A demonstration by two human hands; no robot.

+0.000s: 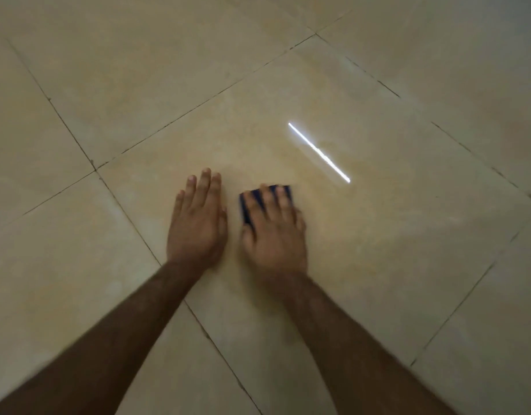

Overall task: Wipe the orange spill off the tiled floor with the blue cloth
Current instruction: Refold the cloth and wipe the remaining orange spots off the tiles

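A folded blue cloth (247, 206) lies flat on the beige tiled floor (378, 265), mostly covered by my right hand (274, 232), which presses down on it with fingers spread; the hand is motion-blurred. My left hand (198, 223) rests palm down on the same tile just left of the cloth, fingers together, holding nothing. A faint orange-yellow tint (288, 163) shows on the tile beyond the cloth; its outline is vague.
Dark grout lines (123, 205) run diagonally between the large tiles. A bright thin streak of reflected light (319, 152) lies on the tile beyond and right of the cloth. No other objects are in view.
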